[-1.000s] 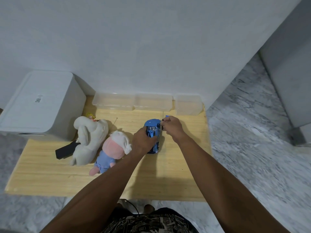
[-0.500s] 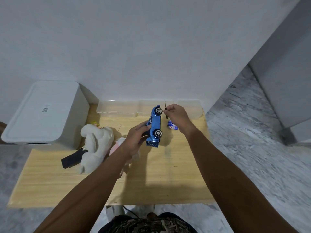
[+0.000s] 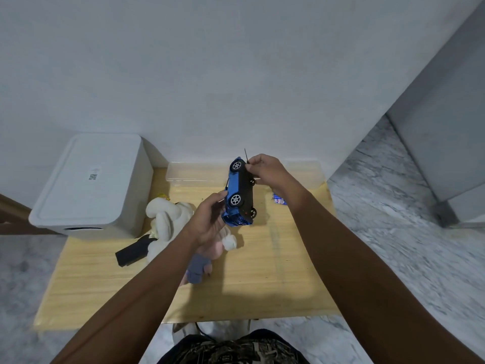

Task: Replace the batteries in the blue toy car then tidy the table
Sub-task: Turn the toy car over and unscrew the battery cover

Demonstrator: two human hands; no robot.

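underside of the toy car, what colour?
Black, on the blue toy car that the left hand holds tipped on its side; head view shows it.

You have 1 blue toy car (image 3: 234,191), 2 plush toys (image 3: 168,219), 3 clear plastic containers (image 3: 194,174), 1 white lidded bin (image 3: 91,185), 1 battery pack (image 3: 279,200) and 1 black object (image 3: 131,254).

Wooden table (image 3: 262,285) — plush toys (image 3: 168,222), batteries (image 3: 279,200), clear boxes (image 3: 194,174).
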